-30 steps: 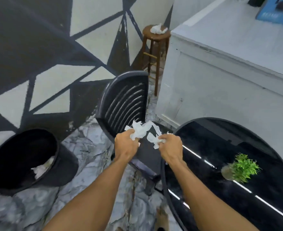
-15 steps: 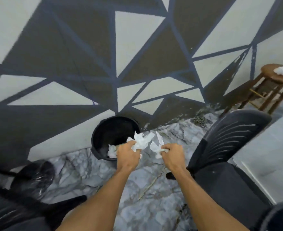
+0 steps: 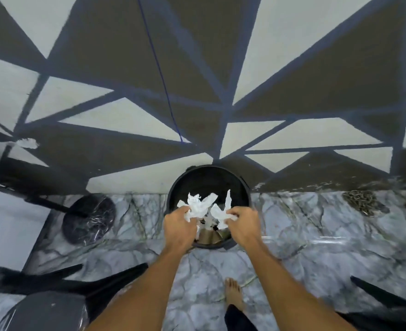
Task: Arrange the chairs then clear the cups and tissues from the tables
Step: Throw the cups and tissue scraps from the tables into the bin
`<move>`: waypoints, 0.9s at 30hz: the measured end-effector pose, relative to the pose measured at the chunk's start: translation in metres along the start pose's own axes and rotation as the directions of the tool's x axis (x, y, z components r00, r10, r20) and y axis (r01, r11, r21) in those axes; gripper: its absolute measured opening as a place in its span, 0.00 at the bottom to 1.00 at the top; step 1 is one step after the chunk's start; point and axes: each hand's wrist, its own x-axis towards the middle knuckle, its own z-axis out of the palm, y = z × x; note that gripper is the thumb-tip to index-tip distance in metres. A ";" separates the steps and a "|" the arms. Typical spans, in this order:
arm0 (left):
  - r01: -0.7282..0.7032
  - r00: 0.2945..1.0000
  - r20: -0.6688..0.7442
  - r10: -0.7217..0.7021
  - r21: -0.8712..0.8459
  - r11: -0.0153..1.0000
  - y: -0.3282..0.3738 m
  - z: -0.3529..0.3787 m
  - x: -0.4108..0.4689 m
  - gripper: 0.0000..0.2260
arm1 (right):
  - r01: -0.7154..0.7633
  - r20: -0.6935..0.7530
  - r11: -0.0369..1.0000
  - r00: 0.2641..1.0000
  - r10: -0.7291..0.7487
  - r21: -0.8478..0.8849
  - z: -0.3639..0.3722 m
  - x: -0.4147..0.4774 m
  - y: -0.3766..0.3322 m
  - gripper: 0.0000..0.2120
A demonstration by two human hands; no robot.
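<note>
- While both forearms reach forward over the marble floor (image 3: 316, 235), the left hand (image 3: 179, 226) curls its fingers round a crumpled white tissue (image 3: 197, 207), whose torn ends stick up past the knuckles.
- The right hand (image 3: 243, 225) grips a second crumpled tissue (image 3: 221, 212) the same way, with one thin strip standing upright.
- Both hands and both wads are above the open mouth of a round black bin (image 3: 221, 174), toward its near rim; the hands are just beside each other and apart.
- Down inside the bin, between the hands, lie brownish paper scraps (image 3: 209, 238) and a few white bits.
- The bin stands on the floor against a wall (image 3: 106, 120) painted in grey and off-white triangles with dark blue bands.
- A round black table base (image 3: 88, 219) sits to the left of the bin, well apart from it.
- Dark chair legs (image 3: 116, 275) cross the lower left corner.
- A bare foot (image 3: 233, 293) rests on the floor between the forearms.
- A heap of chain (image 3: 361, 204) lies by the wall on the right.
</note>
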 end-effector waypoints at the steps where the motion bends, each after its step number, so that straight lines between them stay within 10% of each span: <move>1: 0.020 1.000 0.000 -0.020 0.007 1.000 0.001 0.005 0.011 0.15 | -0.012 0.025 1.000 1.000 0.012 0.001 0.006 0.015 -0.001 0.12; 27: 0.263 0.947 0.124 -0.295 0.220 0.939 -0.200 0.255 0.273 0.17 | -0.172 0.178 0.964 0.962 0.209 -0.203 0.286 0.309 0.135 0.15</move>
